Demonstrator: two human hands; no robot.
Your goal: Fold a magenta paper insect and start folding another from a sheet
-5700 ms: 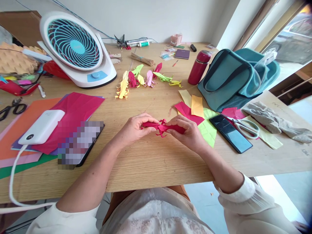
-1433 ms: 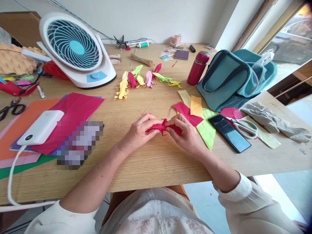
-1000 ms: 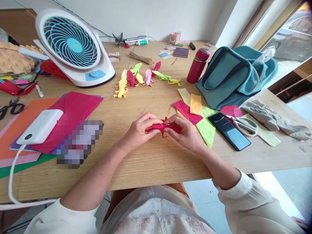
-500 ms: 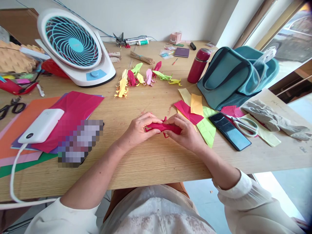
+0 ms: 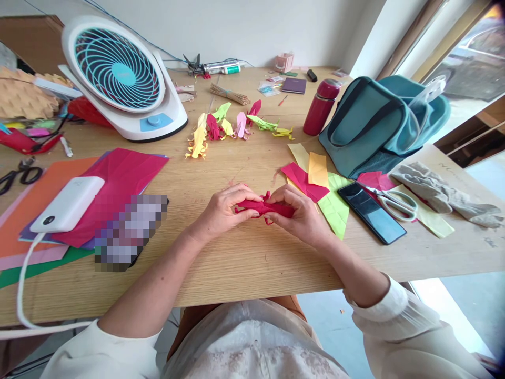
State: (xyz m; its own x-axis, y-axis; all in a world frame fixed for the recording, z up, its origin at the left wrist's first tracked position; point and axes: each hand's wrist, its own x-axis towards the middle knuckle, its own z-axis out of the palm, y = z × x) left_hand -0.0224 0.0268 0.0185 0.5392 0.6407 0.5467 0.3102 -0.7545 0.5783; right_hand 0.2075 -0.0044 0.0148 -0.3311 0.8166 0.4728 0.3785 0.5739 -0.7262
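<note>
Between my two hands, a little above the wooden table, is a dark red folded-paper figure with thin bent strips sticking out near its middle. My left hand pinches its left end between thumb and fingers. On its other end, my right hand holds the paper the same way, covering part of it. Several finished origami figures in yellow, red, green and pink stand farther back. Just right of my right hand lie loose paper pieces, among them a red one and a light green one.
At the left, a fan stands behind stacked coloured paper with a white power bank on top. To the right are a black phone, scissors, grey gloves, a red flask and a teal bag.
My hands stay in almost the same place around the red paper figure. The right fingers have shifted slightly, showing a bit more of its middle.
</note>
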